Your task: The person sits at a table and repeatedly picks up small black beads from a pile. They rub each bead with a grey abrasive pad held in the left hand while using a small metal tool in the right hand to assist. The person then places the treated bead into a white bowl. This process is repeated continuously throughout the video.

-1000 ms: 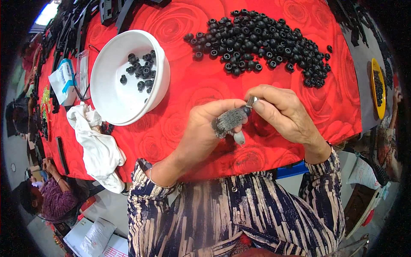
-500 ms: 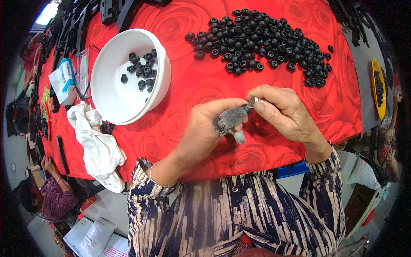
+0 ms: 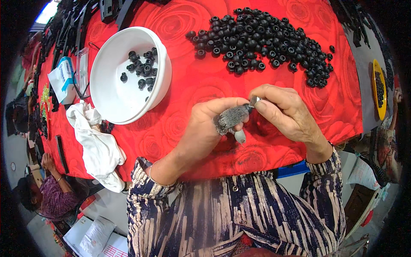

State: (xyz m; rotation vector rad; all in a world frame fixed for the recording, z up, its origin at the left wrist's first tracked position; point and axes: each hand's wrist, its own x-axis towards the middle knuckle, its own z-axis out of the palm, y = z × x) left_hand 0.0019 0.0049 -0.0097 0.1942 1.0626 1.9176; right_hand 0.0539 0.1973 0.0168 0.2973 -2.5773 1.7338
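Over the front of the red cloth, my left hand (image 3: 205, 122) is closed on a small black part (image 3: 250, 108), pinched at its fingertips. A grey-black speckled covering (image 3: 231, 119) wraps one of its fingers, and a pale grey cover (image 3: 240, 136) shows on another fingertip below. My right hand (image 3: 284, 113) pinches a small flat metal blade (image 3: 253, 101) between thumb and forefinger, its edge against the black part. Beyond the hands lies a wide heap of round black plastic parts (image 3: 252, 40). Up and left, a white bowl (image 3: 113, 103) holds several similar parts (image 3: 141, 67).
A crumpled white cloth (image 3: 100, 150) lies left of my left arm, near a blue-and-white packet (image 3: 64, 81). Long black pieces (image 3: 115, 17) cover the far left. At far right is a yellow tray (image 3: 379, 90). Another person (image 3: 60, 195) sits at the lower left.
My hands keep nearly the same place; the right fingers and blade have shifted very slightly. At the lower left, the other person's hand and arm have moved a little.
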